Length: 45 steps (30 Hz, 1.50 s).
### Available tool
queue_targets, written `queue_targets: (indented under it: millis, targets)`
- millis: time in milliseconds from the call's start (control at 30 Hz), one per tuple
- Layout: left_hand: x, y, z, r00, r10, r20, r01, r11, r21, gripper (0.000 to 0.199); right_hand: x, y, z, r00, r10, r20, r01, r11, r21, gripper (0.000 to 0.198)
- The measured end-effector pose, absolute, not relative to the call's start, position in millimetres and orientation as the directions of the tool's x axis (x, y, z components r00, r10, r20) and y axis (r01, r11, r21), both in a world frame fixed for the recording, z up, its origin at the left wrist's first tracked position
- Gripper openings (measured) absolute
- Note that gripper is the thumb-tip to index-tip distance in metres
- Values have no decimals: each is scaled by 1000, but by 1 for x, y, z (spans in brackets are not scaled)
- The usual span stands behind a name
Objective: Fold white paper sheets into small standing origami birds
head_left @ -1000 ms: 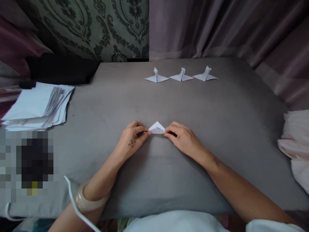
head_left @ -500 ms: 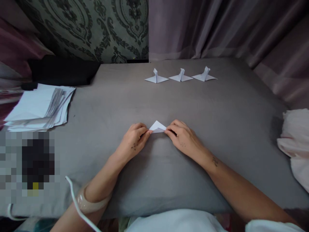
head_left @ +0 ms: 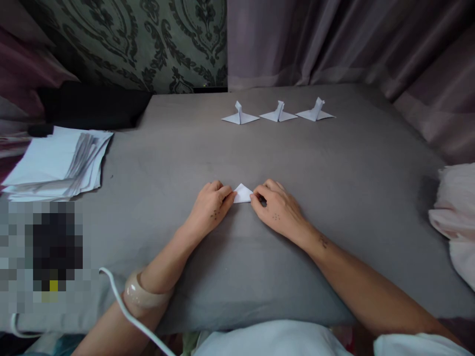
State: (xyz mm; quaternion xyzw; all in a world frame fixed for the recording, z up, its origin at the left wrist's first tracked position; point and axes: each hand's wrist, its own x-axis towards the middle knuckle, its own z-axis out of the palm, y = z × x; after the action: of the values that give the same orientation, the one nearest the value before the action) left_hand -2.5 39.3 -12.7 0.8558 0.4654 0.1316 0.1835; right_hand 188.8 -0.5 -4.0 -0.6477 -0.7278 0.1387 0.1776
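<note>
With fingers of both hands, grasping a small white folded-paper triangle [head_left: 243, 194]: pinching its left end with the left hand [head_left: 210, 205], its right end with the right hand [head_left: 278, 205], and curling the remaining fingers inward. Facing a wide table [head_left: 241, 153] covered in plain gray cloth, with heavy mauve fabric curtains [head_left: 274, 44] hanging beyond and to the right, and a gray-green, dark-scrolled wall panel [head_left: 148, 44] beyond its left half. Seeing a flat black article [head_left: 92, 106] lying far left, a crumpled pale pink cloth bundle [head_left: 458, 217] at right, and a loose pile of white paper sheets [head_left: 48, 158] at left. Passing a thin white cable [head_left: 128, 314] in front of the left forearm. Viewing three white, winged folded-paper figures [head_left: 284, 117] standing in a far row. Wearing a glossy cream bangle [head_left: 146, 299] on the left forearm. Holding the triangle mid-table, nearer than that row, pointing its apex away; not showing clearly whether touching the cloth. Bearing dark dots [head_left: 214, 214] on both hands.
</note>
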Motion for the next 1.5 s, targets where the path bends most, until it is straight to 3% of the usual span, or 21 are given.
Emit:
queue_targets:
  millis: [200,900,1067,1333,1500]
  targets:
    - [-1,42,-12,552,833,36,763,-522,382,29,191,3,-7,-105,992,74,884,127,-450,19]
    - [-2,39,-14,511,857,65,781,-495,381,28,193,2,-7,-141,989,48,912,149,-381,18]
    - [-3,37,-18,540,826,162,744,-559,367,24,199,1,-4,-152,988,21,884,146,-445,15]
    - [-5,33,-18,754,610,243,595,-791,141,31,222,5,-6,-160,986,-38,768,100,-633,5]
    - [-4,31,-14,771,602,209,587,-799,132,33,206,5,-4,-43,992,118,650,117,-751,9]
